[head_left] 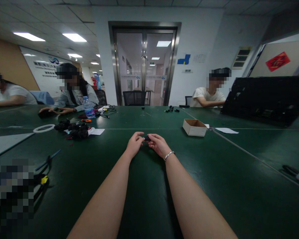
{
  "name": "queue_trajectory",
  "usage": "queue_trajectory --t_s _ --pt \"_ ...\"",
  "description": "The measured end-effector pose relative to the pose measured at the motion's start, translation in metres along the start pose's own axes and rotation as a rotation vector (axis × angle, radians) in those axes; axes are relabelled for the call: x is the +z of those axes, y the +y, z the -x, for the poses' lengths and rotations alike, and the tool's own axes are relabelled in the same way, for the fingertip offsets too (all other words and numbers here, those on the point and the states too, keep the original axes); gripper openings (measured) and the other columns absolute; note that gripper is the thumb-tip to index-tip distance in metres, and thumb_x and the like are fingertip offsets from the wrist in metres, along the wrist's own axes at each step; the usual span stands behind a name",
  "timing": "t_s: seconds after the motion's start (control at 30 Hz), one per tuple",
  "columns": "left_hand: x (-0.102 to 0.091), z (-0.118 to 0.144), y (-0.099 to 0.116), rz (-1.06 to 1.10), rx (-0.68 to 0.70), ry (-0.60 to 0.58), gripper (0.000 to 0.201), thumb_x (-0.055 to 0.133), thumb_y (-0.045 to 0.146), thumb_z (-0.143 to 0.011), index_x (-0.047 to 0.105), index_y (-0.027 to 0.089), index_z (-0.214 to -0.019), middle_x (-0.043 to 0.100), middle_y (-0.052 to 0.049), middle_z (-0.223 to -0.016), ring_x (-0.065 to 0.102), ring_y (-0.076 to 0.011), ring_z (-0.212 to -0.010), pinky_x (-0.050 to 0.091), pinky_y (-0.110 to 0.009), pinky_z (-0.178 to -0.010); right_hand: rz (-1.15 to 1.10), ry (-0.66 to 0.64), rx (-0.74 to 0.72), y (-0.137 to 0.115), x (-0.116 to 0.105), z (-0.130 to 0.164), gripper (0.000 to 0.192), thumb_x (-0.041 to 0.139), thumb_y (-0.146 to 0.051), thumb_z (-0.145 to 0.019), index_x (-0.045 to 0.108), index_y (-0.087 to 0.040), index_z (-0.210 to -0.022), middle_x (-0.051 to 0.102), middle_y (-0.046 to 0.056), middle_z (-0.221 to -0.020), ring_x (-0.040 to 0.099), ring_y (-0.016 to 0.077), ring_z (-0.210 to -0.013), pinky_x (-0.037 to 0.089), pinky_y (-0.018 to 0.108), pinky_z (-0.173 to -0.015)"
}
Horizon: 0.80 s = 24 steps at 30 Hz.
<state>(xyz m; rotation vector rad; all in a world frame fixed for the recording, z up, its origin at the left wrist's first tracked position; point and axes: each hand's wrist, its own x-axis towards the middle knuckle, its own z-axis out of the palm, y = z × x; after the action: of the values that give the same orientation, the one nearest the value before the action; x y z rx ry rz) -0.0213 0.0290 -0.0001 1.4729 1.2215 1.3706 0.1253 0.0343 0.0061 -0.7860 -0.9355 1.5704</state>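
Observation:
Both my hands meet over the middle of the green table, holding a small black piece between them. Its left end looks light and perhaps metallic; the piece is too small for me to tell its kind. My right hand, with a silver bangle at the wrist, pinches the right part of it between thumb and fingers. At the left end, the thumb and fingertips of my left hand close in on it. Finger contact there is partly hidden.
An open small box stands right of my hands. Black gear, a white ring and a water bottle are at the left. Several small black pieces lie at the far side. A large black screen stands right; other people sit opposite.

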Motion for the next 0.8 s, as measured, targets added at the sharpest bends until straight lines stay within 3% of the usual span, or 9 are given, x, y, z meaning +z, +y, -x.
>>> queue_trajectory --t_s 0.1,0.2,0.8 --pt "0.0004 0.0 -0.0002 0.019 -0.027 -0.031 0.027 0.046 0.029 -0.083 0.06 0.016 -0.102 0.052 0.003 -0.056 0.045 -0.0107 -0.049 0.034 -0.022 -0.05 0.01 -0.008 -0.001 -0.0007 0.0004 0.0007 0.018 0.08 -0.02 -0.072 0.067 -0.013 -0.081 0.063 0.004 -0.065 0.056 0.0094 -0.052 0.048 0.018 -0.049" --pt "0.0008 0.0 0.0002 0.028 -0.035 -0.009 0.029 0.047 0.025 -0.081 0.059 0.017 -0.105 0.056 0.002 -0.064 0.048 -0.0097 -0.051 0.035 -0.021 -0.05 0.014 -0.01 0.006 -0.001 0.0007 0.0014 0.017 0.079 -0.019 -0.073 0.067 -0.013 -0.082 0.064 0.003 -0.066 0.057 0.0096 -0.053 0.048 0.018 -0.05" --pt "0.0013 0.001 0.0037 0.05 -0.003 -0.038 0.025 0.05 0.025 -0.078 0.063 0.016 -0.097 0.057 0.001 -0.062 0.049 -0.01 -0.05 0.038 -0.021 -0.049 -0.004 0.001 0.003 -0.0022 0.0017 0.0028 0.011 0.076 -0.016 -0.075 0.067 -0.013 -0.08 0.064 0.003 -0.067 0.057 0.0091 -0.052 0.049 0.018 -0.048"
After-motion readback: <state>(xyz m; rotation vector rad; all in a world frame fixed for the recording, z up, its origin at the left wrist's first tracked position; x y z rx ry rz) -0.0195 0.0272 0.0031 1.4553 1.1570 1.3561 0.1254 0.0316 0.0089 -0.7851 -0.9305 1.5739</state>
